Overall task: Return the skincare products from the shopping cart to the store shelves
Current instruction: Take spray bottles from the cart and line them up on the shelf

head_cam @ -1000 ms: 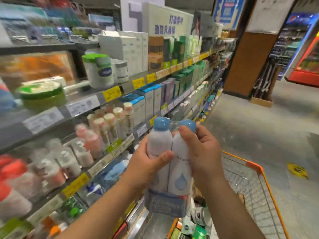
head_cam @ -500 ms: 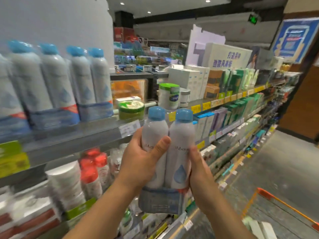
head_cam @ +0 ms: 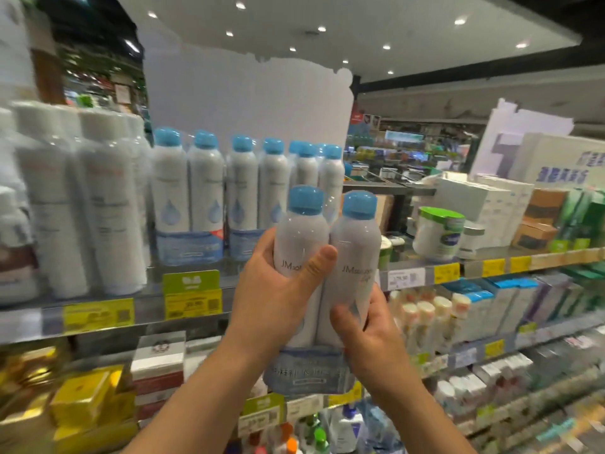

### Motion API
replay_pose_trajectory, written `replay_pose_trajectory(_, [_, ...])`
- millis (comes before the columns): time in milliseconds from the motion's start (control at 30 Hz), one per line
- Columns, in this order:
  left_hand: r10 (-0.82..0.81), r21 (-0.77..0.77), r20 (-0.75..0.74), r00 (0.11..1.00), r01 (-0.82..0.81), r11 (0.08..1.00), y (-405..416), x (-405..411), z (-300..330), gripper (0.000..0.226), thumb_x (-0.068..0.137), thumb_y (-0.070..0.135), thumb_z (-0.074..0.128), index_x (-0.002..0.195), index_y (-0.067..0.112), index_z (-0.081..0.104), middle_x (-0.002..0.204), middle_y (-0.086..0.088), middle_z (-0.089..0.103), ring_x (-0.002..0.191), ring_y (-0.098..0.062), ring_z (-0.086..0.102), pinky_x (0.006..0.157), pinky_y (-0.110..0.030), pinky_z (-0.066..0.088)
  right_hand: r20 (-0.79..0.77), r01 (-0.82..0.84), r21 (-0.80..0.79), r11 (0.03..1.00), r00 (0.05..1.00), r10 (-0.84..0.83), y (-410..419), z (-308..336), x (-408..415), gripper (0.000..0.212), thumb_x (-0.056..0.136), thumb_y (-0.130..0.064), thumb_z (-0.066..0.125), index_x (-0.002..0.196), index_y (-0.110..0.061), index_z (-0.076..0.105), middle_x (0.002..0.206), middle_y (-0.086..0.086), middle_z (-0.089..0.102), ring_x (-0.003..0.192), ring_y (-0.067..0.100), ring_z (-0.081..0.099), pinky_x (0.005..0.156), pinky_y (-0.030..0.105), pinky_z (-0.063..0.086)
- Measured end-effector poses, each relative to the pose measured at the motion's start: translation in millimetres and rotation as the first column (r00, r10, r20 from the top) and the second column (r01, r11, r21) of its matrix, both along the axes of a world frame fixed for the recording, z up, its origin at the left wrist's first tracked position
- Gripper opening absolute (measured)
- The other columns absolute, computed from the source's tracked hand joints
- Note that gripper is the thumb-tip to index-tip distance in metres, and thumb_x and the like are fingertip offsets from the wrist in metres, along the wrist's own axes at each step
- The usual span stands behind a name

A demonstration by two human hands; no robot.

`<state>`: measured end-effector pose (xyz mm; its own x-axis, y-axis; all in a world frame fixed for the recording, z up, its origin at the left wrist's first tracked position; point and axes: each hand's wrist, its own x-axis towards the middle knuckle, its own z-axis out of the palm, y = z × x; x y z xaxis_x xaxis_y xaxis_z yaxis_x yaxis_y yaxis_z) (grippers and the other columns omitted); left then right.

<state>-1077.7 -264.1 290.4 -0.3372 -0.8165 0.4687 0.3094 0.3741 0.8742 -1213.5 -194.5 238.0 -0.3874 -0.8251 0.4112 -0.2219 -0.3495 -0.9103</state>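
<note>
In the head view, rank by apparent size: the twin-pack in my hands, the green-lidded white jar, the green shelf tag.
1. Shrink-wrapped twin-pack of white spray bottles with blue caps, though it is nearest the camera.
2. White jar with green lid.
3. Green shelf tag; close to the jar, so unsure.

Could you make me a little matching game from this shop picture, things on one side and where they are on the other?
Things:
1. twin pack of blue-capped bottles
2. green-lidded white jar
3. yellow boxes
4. row of matching blue-capped bottles

Places:
A. lower shelf, far left
B. held up in both hands
C. upper shelf, right of the held pack
D. upper shelf, left of the held pack

Pairs: 1-B, 2-C, 3-A, 4-D
</note>
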Motion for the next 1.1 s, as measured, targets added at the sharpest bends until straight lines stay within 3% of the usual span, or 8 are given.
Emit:
replay_pose_trajectory(67, [0.045, -0.028, -0.010, 0.999, -0.045, 0.999, -5.3, 13.2, 8.0, 0.046, 0.076, 0.042, 0.080, 0.116, 0.027, 0.065, 0.101, 0.008, 0.077, 0.093, -0.009, 0.074, 0.073, -0.025, 0.059, -0.025, -0.080, 0.009, 0.997, 0.996, 0.081, -12.6, 8.5, 9.1, 0.079, 0.062, -0.070, 0.084, 0.124, -0.029, 0.057, 0.112, -0.008, 0.075, 0.103, 0.009, 0.072, 0.081, 0.023, 0.057])
replay_pose_trajectory(167, [0.105, -0.052, -0.044, 0.993, -0.107, 0.993, -15.5, 32.3, 19.4, 0.039, 0.075, 0.040, 0.079, 0.110, 0.029, 0.065, 0.096, 0.012, 0.076, 0.088, -0.004, 0.073, 0.068, -0.015, 0.055, -0.038, -0.157, -0.011, 0.987, 0.987, 0.157, -30.9, 24.8, 21.8, 0.063, 0.069, -0.047, 0.085, 0.121, -0.024, 0.059, 0.107, -0.003, 0.076, 0.099, 0.014, 0.074, 0.077, 0.026, 0.059])
replay_pose_trajectory(267, [0.135, -0.086, -0.059, 0.989, -0.140, 0.986, -26.6, 48.9, 28.7, 0.037, 0.076, 0.040, 0.079, 0.108, 0.032, 0.063, 0.096, 0.014, 0.076, 0.090, -0.004, 0.073, 0.069, -0.016, 0.056, -0.069, -0.231, -0.013, 0.973, 0.971, 0.229, -48.6, 40.3, 30.7, 0.052, 0.078, -0.029, 0.083, 0.123, -0.021, 0.058, 0.111, 0.001, 0.076, 0.104, 0.020, 0.074, 0.082, 0.034, 0.061])
replay_pose_trajectory(367, [0.162, -0.132, -0.038, 0.986, -0.166, 0.977, -39.2, 65.0, 39.7, 0.037, 0.076, 0.042, 0.078, 0.109, 0.034, 0.062, 0.098, 0.017, 0.076, 0.091, -0.001, 0.073, 0.069, -0.014, 0.055, -0.144, -0.259, -0.003, 0.966, 0.956, 0.256, -63.2, 55.3, 39.1, 0.063, 0.076, -0.038, 0.086, 0.128, -0.021, 0.057, 0.116, 0.006, 0.074, 0.109, 0.026, 0.072, 0.089, 0.045, 0.061])
replay_pose_trajectory(533, [0.194, -0.180, 0.082, 0.978, -0.177, 0.968, -64.9, 86.6, 63.9, 0.051, 0.076, 0.058, 0.072, 0.120, 0.037, 0.057, 0.103, 0.013, 0.074, 0.096, -0.004, 0.072, 0.085, -0.036, 0.060, -0.223, -0.259, 0.029, 0.966, 0.940, 0.259, -83.7, 95.6, 49.0, 0.057, 0.065, -0.033, 0.086, 0.115, -0.018, 0.064, 0.102, 0.003, 0.078, 0.098, 0.019, 0.075, 0.081, 0.035, 0.062])
replay_pose_trajectory(733, [0.273, -0.245, 0.003, 0.962, -0.264, 0.933, -82.7, 102.2, 82.7, 0.035, 0.084, 0.039, 0.078, 0.114, 0.037, 0.060, 0.105, 0.009, 0.074, 0.092, -0.005, 0.072, 0.076, -0.030, 0.062, -0.226, -0.266, -0.028, 0.963, 0.941, 0.253, -113.6, 131.8, 63.9, 0.042, 0.073, -0.001, 0.086, 0.108, -0.013, 0.068, 0.097, 0.002, 0.080, 0.095, 0.016, 0.076, 0.083, 0.034, 0.062])
replay_pose_trajectory(867, [0.477, -0.333, -0.028, 0.879, -0.458, 0.824, -95.8, 114.6, 73.3, 0.057, 0.090, 0.034, 0.078, 0.141, 0.034, 0.053, 0.129, 0.014, 0.058, 0.108, -0.005, 0.064, 0.080, -0.030, 0.062, -0.211, -0.187, -0.061, 0.981, 0.963, 0.170, -137.2, 141.1, 69.1, 0.041, 0.074, -0.007, 0.090, 0.109, -0.017, 0.070, 0.099, -0.002, 0.080, 0.096, 0.016, 0.076, 0.089, 0.043, 0.062])
replay_pose_trajectory(1100, [0.595, -0.438, 0.072, 0.800, -0.511, 0.740, -106.4, 126.0, 63.2, 0.044, 0.100, 0.019, 0.064, 0.141, 0.031, 0.055, 0.121, 0.016, 0.054, 0.103, -0.003, 0.062, 0.085, -0.026, 0.060, -0.206, -0.141, -0.064, 0.988, 0.970, 0.125, -171.9, 131.0, 71.5, 0.047, 0.071, -0.013, 0.094, 0.110, -0.018, 0.069, 0.104, 0.001, 0.079, 0.099, 0.020, 0.075, 0.090, 0.047, 0.062])
